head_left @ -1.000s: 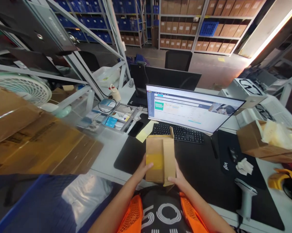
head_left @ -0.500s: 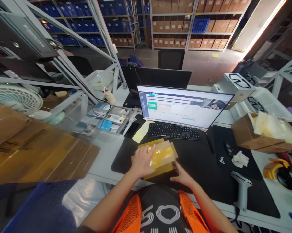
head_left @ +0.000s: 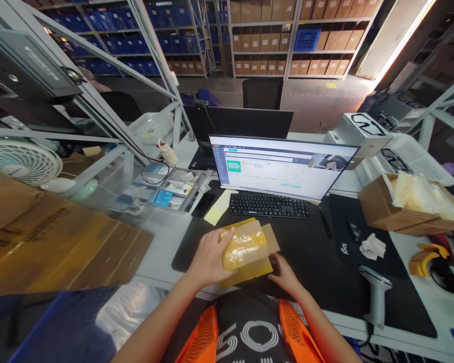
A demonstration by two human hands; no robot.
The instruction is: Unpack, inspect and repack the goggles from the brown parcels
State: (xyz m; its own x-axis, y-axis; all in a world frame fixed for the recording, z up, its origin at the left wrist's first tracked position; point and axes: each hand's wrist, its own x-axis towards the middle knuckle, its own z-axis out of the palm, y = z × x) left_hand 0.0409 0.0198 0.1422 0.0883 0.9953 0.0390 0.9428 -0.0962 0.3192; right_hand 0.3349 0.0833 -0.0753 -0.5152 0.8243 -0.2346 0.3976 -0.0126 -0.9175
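Gripping a taped cardboard box (head_left: 245,247) in the left hand (head_left: 210,256), over the black mat (head_left: 306,252).
Clasped around the box's left end, thumb on top; right hand (head_left: 285,275) half-curled beside its right flap, contact unclear; farther right, a handheld scanner (head_left: 376,297).

box (head_left: 250,239): matt cardboard | tape (head_left: 240,257): glossy plastic | desk mat (head_left: 306,254): smooth, matt | wad (head_left: 373,247): crumpled paper
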